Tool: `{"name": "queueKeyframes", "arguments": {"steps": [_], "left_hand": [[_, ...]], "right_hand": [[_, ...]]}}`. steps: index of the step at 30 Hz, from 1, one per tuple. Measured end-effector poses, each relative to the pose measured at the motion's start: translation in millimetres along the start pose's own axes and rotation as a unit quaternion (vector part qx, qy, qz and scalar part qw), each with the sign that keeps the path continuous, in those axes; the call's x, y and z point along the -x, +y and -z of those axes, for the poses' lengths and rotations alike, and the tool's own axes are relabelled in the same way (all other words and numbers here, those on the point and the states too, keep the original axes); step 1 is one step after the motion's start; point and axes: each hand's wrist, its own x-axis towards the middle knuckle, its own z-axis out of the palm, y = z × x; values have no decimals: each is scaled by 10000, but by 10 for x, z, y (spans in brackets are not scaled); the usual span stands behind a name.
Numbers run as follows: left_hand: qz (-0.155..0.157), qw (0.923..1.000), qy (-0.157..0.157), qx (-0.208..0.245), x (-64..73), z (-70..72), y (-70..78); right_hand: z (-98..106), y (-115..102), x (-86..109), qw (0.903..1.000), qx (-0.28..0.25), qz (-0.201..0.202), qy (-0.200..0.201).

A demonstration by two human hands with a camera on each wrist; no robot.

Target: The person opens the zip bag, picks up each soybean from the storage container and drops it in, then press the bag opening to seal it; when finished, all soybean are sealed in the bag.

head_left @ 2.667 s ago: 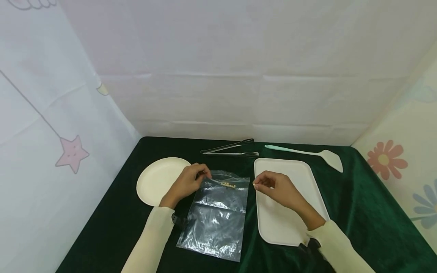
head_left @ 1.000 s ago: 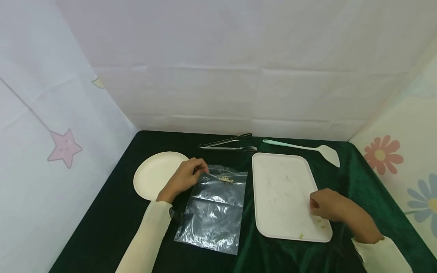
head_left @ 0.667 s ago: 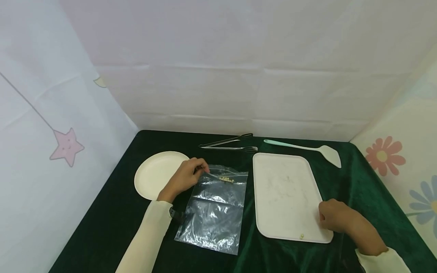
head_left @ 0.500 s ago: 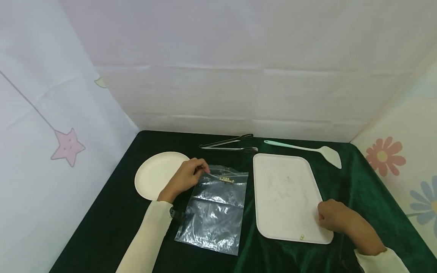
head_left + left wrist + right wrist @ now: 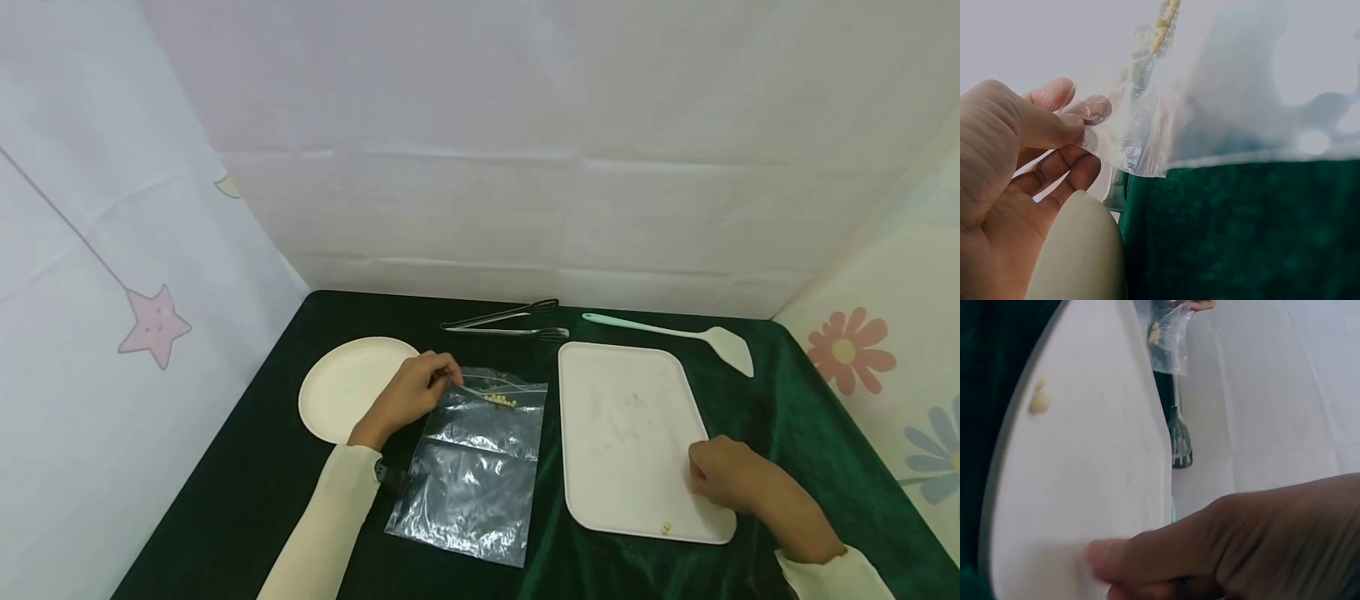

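Observation:
A clear zip bag (image 5: 468, 492) lies flat on the dark green cloth, with several soybeans (image 5: 501, 401) in its mouth. My left hand (image 5: 408, 392) pinches the bag's upper left corner between thumb and finger; the left wrist view shows the thumb (image 5: 1063, 128) pressing the film. To the right of the bag lies a white tray (image 5: 622, 400). Over its right edge is my right hand (image 5: 731, 475), fingers curled and thumb tip low over the tray. Whether anything is between those fingertips is hidden. Two soybeans (image 5: 666, 528) lie near the tray's front edge.
A white oval plate (image 5: 348, 387) stands left of the bag, partly behind the left hand. Metal tongs (image 5: 510, 325) lie behind the bag. A spatula (image 5: 675, 333) with a mint handle and white head lies behind the tray. White curtains (image 5: 562, 183) enclose the table.
My right hand has gone from beside the bag's mouth to the tray's right edge, lately shifting slightly left. Two soybeans near it are now out of sight. The left hand keeps its grip.

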Motion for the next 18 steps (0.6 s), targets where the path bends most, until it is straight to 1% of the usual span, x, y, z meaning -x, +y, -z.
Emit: {"name": "queueKeyframes", "arguments": {"steps": [2,4,7,9,11,15,18], "left_hand": [[-12,10000,2,-1,0,-4,-3],[-27,10000,2,16,0,-5,-3],[-32,10000,-13,38,1,-4,-6],[-25,10000,-33,59,4,-5,-7],[-6,10000,-47,55,8,-6,-10],[-54,10000,-11,41,9,-6,-11],[-113,9999,23,15,8,-3,-11]], "right_hand": [[2,-23,-51,9991,-156,206,326],[11,-58,-123,9954,-339,471,761],[19,-127,-251,9835,-699,878,1417],[4,-180,-346,9738,-1073,1031,1718],[-29,-245,-451,9633,-1565,1121,1869],[-106,-395,-678,9405,-2494,1197,1975],[-142,-539,-834,9271,-2931,1267,1962]]}}
